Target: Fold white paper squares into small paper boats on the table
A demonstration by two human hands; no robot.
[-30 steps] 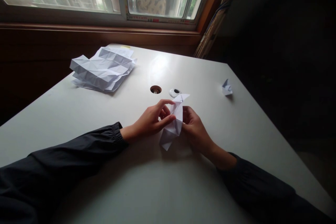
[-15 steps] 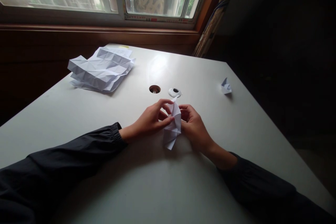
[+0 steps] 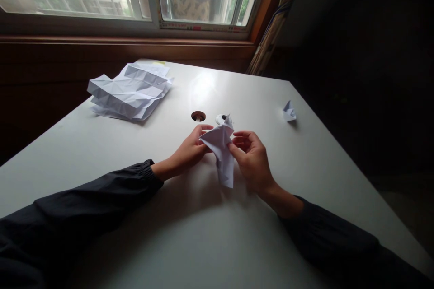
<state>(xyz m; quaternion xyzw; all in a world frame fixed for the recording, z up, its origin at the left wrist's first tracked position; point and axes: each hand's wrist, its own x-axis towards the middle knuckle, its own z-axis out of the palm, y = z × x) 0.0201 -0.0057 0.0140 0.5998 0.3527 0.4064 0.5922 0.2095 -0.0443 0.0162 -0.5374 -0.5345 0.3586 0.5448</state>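
At the frame's centre, the right hand [image 3: 252, 158] pinches a folded white paper [image 3: 220, 141]; the left hand [image 3: 190, 149] is at its left point, fingers partly hidden. Creased sheets [image 3: 130, 92] lie stacked on the desk [image 3: 152, 244] at upper left, below a window [image 3: 190, 2]; a small folded piece [image 3: 289, 113] sits right of centre.

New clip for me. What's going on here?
A person is handling a folded white paper over a white table. The right hand has its thumb on the paper's right edge; the left hand is at its left flap, fingers partly hidden. Creased sheets lie at the far left, and a small folded paper piece sits off to the right.
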